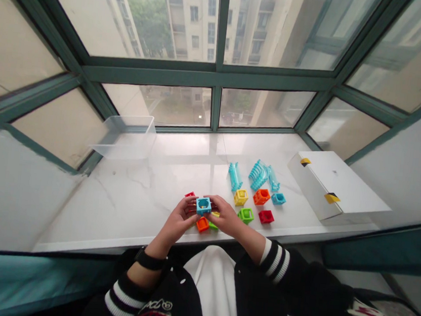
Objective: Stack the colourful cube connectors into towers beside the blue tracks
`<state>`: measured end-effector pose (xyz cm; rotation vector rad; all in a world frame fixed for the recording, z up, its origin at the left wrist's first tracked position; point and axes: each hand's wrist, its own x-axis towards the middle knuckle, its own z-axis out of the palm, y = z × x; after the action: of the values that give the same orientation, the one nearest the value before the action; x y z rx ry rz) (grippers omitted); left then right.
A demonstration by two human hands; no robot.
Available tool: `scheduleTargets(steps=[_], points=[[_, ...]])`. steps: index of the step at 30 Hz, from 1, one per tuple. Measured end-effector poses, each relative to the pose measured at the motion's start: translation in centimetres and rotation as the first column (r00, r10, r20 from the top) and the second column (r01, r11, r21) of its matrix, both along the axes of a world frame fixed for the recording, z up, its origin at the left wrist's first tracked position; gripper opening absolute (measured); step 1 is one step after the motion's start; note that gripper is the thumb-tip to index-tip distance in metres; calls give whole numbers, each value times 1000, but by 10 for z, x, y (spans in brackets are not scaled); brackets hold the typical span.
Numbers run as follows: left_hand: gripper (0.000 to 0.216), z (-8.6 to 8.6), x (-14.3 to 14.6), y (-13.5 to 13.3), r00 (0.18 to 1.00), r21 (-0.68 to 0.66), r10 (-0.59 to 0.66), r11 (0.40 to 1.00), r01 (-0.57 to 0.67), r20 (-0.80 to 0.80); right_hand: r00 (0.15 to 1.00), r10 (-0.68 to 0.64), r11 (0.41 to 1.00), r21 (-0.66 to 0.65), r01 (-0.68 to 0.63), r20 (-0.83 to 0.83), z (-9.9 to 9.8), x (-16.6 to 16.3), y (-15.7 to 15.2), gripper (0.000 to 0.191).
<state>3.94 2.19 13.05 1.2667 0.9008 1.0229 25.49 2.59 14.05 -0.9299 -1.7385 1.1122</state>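
A blue cube block (203,206) with a round opening is held between my two hands, above the front part of the white sill. My left hand (181,216) grips its left side, fingers curled. On its right side, my right hand (224,216) holds it with thumb and fingers. Beneath and around the hands are an orange block (202,224), a green block (213,225) and a red block (189,194), all partly hidden. Just right of my right hand sits another green block (245,215), with a yellow block (241,197) behind it.
Farther right lie an orange block (262,197), a blue block (278,199) and a red block (266,216). Clear blue track pieces (235,176) rest behind them. A transparent bin (132,138) stands back left; a white box (342,183) stands right. Windows enclose the sill (116,203).
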Motion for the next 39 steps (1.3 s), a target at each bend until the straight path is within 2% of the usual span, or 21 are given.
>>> scheduleTargets(steps=[4, 6, 11, 14, 17, 19, 21, 25, 27, 30, 34, 36, 39], points=[[53, -5, 12, -1, 997, -1, 17, 1000, -17, -73, 993, -104, 993, 70, 100, 55, 1, 12, 0, 56], [49, -6, 17, -2, 991, 33, 41, 999, -37, -129, 988, -113, 988, 118, 100, 108, 3, 17, -2, 55], [43, 0, 34, -5, 957, 265, 148, 961, -80, -250, 968, -140, 982, 153, 109, 208, 7, 26, -7, 73], [40, 7, 45, -7, 949, 347, 167, 936, -66, -269, 964, -180, 980, 120, 158, 198, 11, 30, -9, 74], [52, 7, 49, -7, 951, 366, 145, 930, -36, -273, 958, -225, 973, 99, 210, 176, 18, 38, -9, 72], [63, -1, 46, -5, 929, 389, 126, 921, 21, -349, 947, -274, 961, 91, 262, 169, 21, 50, -9, 71], [69, -15, 39, -2, 862, 400, 123, 911, 98, -492, 926, -344, 939, 81, 335, 156, 22, 68, -9, 70], [76, -53, 25, 4, 622, 373, 180, 907, 194, -762, 866, -491, 871, 30, 491, 98, 15, 116, -9, 68], [73, -68, 21, 4, 512, 351, 189, 905, 240, -838, 825, -557, 830, 19, 558, 95, 10, 143, -11, 67], [71, -79, 18, 3, 388, 308, 183, 906, 291, -903, 730, -669, 742, 65, 668, 138, 1, 183, -15, 65], [73, -82, 15, 1, 332, 287, 172, 897, 336, -927, 589, -794, 606, 121, 786, 154, -16, 231, -17, 72], [74, -83, 13, 1, 330, 285, 167, 892, 350, -929, 556, -816, 573, 94, 814, 158, -28, 251, -14, 76], [75, -82, 12, 1, 326, 279, 161, 891, 358, -932, 543, -820, 558, 39, 829, 182, -48, 274, -4, 80]])
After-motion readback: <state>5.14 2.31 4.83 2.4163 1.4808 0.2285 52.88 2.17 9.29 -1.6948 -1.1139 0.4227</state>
